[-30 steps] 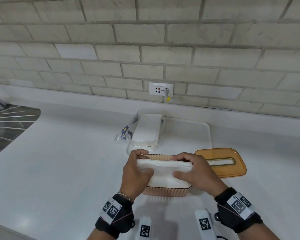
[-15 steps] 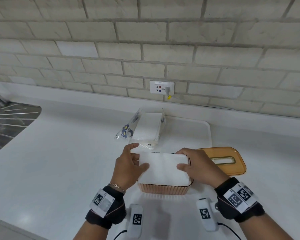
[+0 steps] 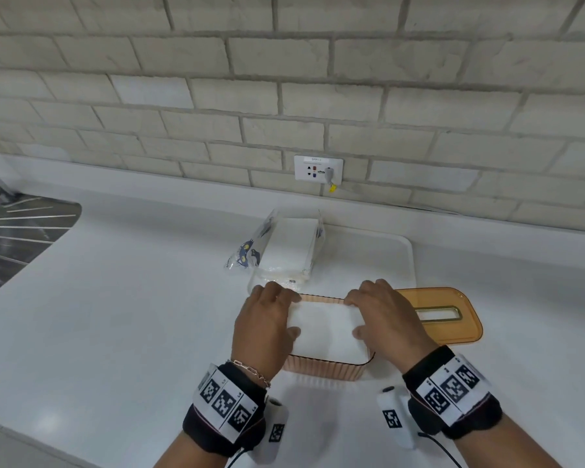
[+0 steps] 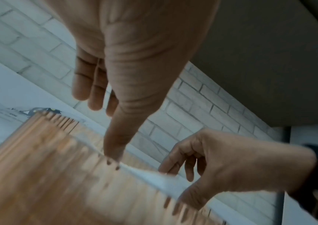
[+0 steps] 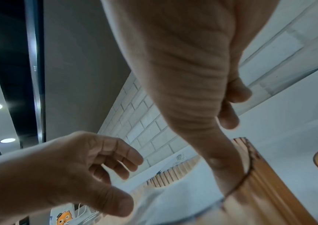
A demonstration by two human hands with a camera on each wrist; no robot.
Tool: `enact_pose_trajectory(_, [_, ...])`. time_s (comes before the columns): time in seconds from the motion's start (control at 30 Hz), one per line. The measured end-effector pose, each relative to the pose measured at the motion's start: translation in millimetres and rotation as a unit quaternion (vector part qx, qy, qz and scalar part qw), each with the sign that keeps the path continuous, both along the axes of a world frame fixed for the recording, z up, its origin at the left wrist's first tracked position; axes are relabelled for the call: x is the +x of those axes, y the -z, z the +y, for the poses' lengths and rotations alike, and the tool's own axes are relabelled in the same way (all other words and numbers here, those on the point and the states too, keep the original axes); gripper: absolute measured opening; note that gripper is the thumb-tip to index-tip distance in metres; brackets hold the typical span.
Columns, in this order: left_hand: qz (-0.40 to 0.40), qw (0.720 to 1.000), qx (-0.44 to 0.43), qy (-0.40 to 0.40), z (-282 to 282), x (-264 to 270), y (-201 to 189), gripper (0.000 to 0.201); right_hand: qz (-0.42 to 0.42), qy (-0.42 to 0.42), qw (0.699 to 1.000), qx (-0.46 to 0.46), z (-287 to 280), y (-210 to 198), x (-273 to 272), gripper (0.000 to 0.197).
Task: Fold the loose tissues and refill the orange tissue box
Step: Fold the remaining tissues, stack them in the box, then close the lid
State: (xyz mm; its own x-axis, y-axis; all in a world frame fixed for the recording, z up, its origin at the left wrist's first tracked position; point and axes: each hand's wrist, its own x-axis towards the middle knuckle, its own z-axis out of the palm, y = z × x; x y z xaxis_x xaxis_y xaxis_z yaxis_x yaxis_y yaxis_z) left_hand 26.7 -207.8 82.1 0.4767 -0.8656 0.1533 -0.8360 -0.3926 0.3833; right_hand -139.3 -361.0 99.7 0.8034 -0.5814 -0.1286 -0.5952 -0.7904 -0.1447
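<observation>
The orange ribbed tissue box [image 3: 325, 369] stands open on the white counter in front of me. A white folded tissue stack [image 3: 326, 329] lies in it, level with the rim. My left hand [image 3: 267, 319] rests over the stack's left end, thumb pressing on top and fingers straight, as the left wrist view [image 4: 106, 130] shows. My right hand [image 3: 382, 319] covers the right end. Its thumb [image 5: 223, 167] pushes the tissue [image 5: 183, 205] down beside the box wall [image 5: 269, 190]. The orange lid [image 3: 443, 314] with its slot lies to the right of the box.
An opened plastic pack of white tissues [image 3: 284, 251] lies behind the box on a white tray [image 3: 385, 265]. A steel sink drainboard [image 3: 17, 238] is at the far left. A wall socket [image 3: 318, 167] sits in the brick wall behind the counter.
The stack was gripped at both ends above the box; it now lies down inside. Both hands have shifted from holding its ends to pressing on its top.
</observation>
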Motion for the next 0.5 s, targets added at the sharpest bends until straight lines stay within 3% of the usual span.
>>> enact_pose_trajectory(0.1, [0.038, 0.995, 0.041, 0.084, 0, 7, 0, 0.044, -0.073, -0.02, 0.995, 0.063, 7, -3, -8, 0.055])
enact_pose_trajectory(0.17, [0.039, 0.984, 0.112, 0.13, -5, 12, 3, 0.045, -0.049, -0.052, 0.993, 0.096, 11, -2, -11, 0.057])
enact_pose_trajectory(0.3, [0.044, 0.971, 0.179, 0.154, -21, 19, 12, 0.049, 0.023, -0.085, 0.994, 0.06, 7, 10, -11, 0.061])
enact_pose_trajectory(0.43, [0.06, 0.964, 0.174, 0.192, -26, 28, 7, 0.047, 0.015, -0.071, 0.994, 0.087, -2, 20, -12, 0.063])
enact_pose_trajectory(0.5, [0.131, 0.968, 0.12, 0.179, -27, 43, -8, 0.037, -0.061, -0.028, 0.986, 0.152, -7, 23, -15, 0.05])
